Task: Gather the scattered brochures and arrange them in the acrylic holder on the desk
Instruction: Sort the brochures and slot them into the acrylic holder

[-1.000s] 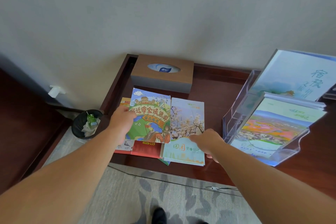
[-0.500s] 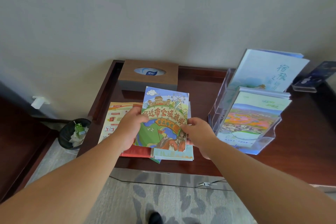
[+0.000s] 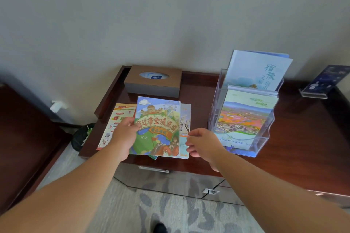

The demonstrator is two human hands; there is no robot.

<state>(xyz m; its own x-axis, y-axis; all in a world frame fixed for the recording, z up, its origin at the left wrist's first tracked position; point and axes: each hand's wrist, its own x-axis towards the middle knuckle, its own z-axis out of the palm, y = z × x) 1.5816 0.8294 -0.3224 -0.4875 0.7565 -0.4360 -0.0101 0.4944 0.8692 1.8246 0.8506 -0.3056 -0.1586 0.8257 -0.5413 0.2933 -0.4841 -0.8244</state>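
Observation:
A cartoon map brochure (image 3: 158, 128) lies on top of a small pile on the dark wooden desk (image 3: 303, 134). My left hand (image 3: 124, 137) grips its left edge. A blossom brochure (image 3: 184, 128) shows under its right side, and a red and white leaflet (image 3: 117, 119) sticks out at the left. My right hand (image 3: 201, 143) hovers just right of the pile, fingers loosely curled, holding nothing. The clear acrylic holder (image 3: 214, 111) stands to the right. It holds a landscape brochure (image 3: 246, 117) in front and a pale blue one (image 3: 259, 70) behind.
A brown tissue box (image 3: 153, 80) sits behind the pile against the wall. A small acrylic sign stand (image 3: 325, 81) is at the far right. A black waste bin (image 3: 81, 136) stands on the floor left of the desk. Drawer fronts lie below the desk's front edge.
The cartoon brochure has slid right over the blossom brochure, forming one pile. My right hand has let go of the pile and drawn back to the right. The view has pulled back.

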